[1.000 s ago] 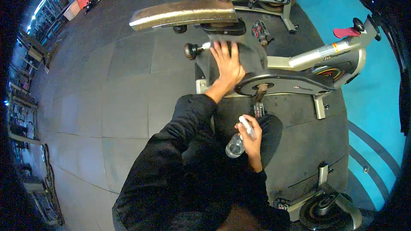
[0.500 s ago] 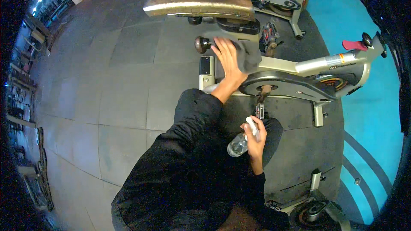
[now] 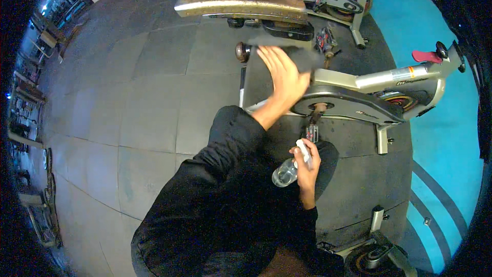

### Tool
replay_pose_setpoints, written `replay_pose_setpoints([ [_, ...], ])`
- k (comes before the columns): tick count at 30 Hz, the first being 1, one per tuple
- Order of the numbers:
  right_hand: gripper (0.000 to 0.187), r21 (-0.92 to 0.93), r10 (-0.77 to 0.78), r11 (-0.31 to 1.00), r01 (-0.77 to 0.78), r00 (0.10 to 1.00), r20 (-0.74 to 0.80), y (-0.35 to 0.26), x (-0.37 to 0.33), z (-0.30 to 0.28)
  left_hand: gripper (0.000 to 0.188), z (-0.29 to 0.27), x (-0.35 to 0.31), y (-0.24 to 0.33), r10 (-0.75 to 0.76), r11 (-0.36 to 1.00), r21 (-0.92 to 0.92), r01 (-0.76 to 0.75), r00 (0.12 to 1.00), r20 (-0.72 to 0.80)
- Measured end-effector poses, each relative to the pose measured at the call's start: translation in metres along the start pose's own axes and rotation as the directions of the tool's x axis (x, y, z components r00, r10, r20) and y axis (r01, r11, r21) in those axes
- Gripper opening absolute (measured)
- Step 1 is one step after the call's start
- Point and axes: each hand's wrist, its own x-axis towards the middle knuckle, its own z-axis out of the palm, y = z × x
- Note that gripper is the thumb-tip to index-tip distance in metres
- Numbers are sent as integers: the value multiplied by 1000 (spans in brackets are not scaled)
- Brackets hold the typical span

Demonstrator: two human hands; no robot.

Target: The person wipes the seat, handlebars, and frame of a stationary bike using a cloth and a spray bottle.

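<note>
Shifted a little rightward since half a second ago, the left hand (image 3: 286,79) now has the dark cloth (image 3: 306,61) spread on both sides of its fingers, while the right hand (image 3: 307,166) and its bottle have hardly moved. Grey floor mats (image 3: 148,118) fill the left side, and above them a long, worn metal bar (image 3: 241,6) reaches across the upper middle. Below this bar, a round dark knob (image 3: 241,52) sits just left of the left hand's fingertips. That hand lies nearly flat over the cloth, fingers extended and close together, at the near end of an exercise bike (image 3: 353,103); the cloth is blurred, and I cannot tell how firmly it is pressed. Lower down, a clear spray bottle (image 3: 285,173) with a white trigger head tilts over the person's lap, its neck wrapped by the right hand. Just above it is a pedal (image 3: 312,133). Farther right, the bike's silver frame runs toward a red lever (image 3: 425,57), with blue flooring (image 3: 435,133) beyond
</note>
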Motion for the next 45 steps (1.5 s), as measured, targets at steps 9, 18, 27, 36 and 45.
replay_pose_setpoints([
  [9, 32, 39, 32, 999, -30, 999, -33, 2, -3, -13, 124, -11, 32, 14, -278, 921, -298, 251, 959, -51],
  [18, 33, 12, 39, 999, -39, 999, 19, 4, -4, -17, 123, 17, 35, 25, -222, 974, -94, 206, 951, -217],
  [27, 30, 80, 31, 996, -27, 998, -48, 12, 0, -34, 112, 62, -7, -33, 242, 966, 187, -179, 885, -398],
  [36, 35, 25, -47, 999, 48, 998, -31, 1, -7, -23, 94, 46, -52, -54, 228, 964, 104, -245, 962, 151],
  [45, 31, 89, -7, 996, 12, 998, -59, 3, -7, -23, 110, 25, 16, -12, 36, 992, -110, -63, 972, -234],
])
